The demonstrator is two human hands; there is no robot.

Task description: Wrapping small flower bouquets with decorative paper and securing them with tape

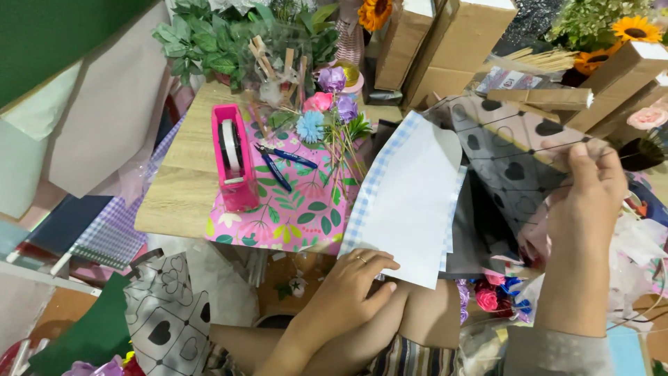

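- The left hand (348, 289) is lying flat, fingers spread, on the blue-checked white sheet (410, 195) across the lap.
- The right hand (584, 202) is pinching up the sheer heart-print wrap (501, 150).
- The pink tape dispenser (233, 157) is holding 1 roll.

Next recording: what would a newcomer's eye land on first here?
Probably the pink tape dispenser standing on the flowered pink paper on the wooden table. Then the right hand lifting a sheer heart-patterned sheet, while the left hand rests on the white sheet.
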